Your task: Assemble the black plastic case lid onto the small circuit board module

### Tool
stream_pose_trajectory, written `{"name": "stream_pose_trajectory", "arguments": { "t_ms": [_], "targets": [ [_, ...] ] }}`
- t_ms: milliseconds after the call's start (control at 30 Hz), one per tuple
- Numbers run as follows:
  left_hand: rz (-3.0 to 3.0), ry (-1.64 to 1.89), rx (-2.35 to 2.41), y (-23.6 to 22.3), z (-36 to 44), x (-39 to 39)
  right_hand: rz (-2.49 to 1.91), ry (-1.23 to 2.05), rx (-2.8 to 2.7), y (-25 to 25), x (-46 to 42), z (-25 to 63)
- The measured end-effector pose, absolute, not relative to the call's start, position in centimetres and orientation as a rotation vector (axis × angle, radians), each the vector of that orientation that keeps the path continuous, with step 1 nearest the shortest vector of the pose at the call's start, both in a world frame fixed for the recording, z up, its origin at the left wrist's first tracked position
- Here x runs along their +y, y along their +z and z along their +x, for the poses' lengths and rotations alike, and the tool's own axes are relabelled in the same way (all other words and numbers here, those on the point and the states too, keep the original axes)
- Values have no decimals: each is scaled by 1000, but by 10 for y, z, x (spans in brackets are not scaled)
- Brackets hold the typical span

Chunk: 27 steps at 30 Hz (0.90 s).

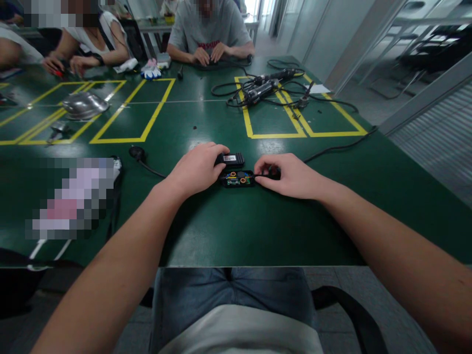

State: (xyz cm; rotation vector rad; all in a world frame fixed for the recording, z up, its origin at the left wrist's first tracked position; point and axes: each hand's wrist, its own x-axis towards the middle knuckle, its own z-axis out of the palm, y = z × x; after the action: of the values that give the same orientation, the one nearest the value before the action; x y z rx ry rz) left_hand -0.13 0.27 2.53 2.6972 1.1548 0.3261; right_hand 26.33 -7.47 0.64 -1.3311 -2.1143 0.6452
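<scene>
One opened black casing (239,186) lies on the green table (258,231) in the head view, inward from the middle of the near edge, its circuit board (236,181) bare. My left hand (199,169) is half curled at the left end of a black cover (235,159), just beyond the casing; whether it grips or only rests there, I cannot tell. My right hand (291,174) is nearly closed, thumb and forefinger pinching the black cable (334,148) at the casing's right end. That cable leads towards the table's right edge, so a snag there could, I judge, drag the casing askew or strain its joints. A plug (137,153) sits left of my wrist; catching its cord would tug too. A slipping left thumb could press the exposed parts.
</scene>
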Motion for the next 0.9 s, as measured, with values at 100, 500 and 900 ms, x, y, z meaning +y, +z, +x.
{"name": "stream_pose_trajectory", "arguments": {
  "t_ms": [100,500,900],
  "targets": [
    [2611,447,1084,33,-4,2,-1320,651,-2091,5,-74,265],
    [2566,242,861,44,-7,-4,-1300,628,-2109,3,-74,266],
    [2537,252,867,38,-5,-3,-1336,654,-2077,-1,-69,266]
  ]
}}
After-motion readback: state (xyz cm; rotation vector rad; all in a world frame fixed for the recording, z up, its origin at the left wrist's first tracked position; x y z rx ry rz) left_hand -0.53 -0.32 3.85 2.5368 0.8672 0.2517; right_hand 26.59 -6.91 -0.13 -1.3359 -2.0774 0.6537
